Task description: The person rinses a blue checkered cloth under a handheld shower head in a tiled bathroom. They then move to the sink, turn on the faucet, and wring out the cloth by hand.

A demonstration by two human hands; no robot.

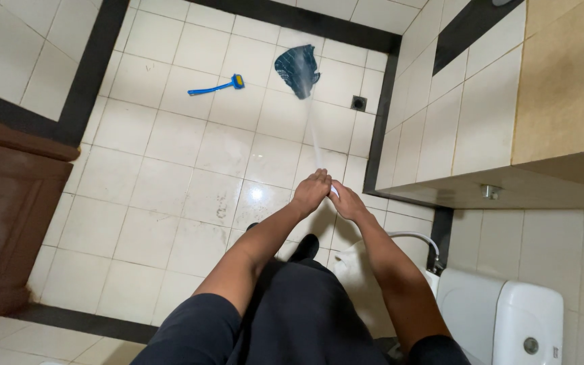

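Observation:
Both my hands meet in front of me above the tiled floor. My left hand [311, 190] lies over the top of a small white spray nozzle [334, 192], and my right hand [348, 203] grips it from the right. Only a sliver of the nozzle shows between them. A thin water jet [313, 135] shoots from it across the floor and hits a dark blue patterned mat-like thing [297, 69] lying near the far wall.
A blue long-handled brush [215, 86] lies on the white floor tiles left of the dark thing. A square floor drain [358, 103] sits by the right wall. A white toilet cistern [501, 318] and hose [415, 236] are at lower right, a brown door [1, 216] at left.

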